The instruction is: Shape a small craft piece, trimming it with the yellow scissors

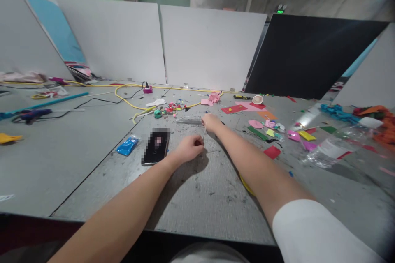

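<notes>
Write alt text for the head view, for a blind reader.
The left hand and right hand hold what looks like a thin strand above a littered gray table. A phone and blue packet lie left, a clear bottle right.

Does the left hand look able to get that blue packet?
Probably yes. Only the flat smartphone lies between the left hand and the blue packet, and it looks low enough to reach over.
</notes>
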The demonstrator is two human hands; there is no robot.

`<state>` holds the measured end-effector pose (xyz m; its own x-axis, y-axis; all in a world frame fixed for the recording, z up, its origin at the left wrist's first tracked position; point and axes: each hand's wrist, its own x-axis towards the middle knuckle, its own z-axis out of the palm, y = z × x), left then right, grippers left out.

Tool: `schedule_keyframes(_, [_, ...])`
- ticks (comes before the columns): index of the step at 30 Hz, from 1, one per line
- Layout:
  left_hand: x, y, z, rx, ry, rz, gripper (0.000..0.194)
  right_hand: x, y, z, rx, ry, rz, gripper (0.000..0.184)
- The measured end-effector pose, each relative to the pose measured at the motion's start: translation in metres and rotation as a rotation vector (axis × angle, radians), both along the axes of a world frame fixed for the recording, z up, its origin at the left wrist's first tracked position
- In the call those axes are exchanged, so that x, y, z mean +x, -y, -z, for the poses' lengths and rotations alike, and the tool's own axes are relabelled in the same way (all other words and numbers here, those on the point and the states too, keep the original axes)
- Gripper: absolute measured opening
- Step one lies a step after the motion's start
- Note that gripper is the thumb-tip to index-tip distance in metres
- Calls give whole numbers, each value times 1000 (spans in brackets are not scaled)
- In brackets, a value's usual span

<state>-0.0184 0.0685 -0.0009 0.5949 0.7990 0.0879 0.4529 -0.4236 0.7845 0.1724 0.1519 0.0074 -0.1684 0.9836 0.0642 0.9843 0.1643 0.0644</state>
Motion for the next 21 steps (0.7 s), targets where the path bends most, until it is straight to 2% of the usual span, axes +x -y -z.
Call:
schedule_keyframes(8, [-1,1,1,26,1,-1,7,4,4,5,62,82,-68,34])
schedule_keyframes(16, [0,2,-3,8,-15,-17,8,2,8,4,52,134,-151,35])
schedule_keyframes(21, [-1,1,-3,-15,5,-19,7,2,14,4,87,134,-145,36])
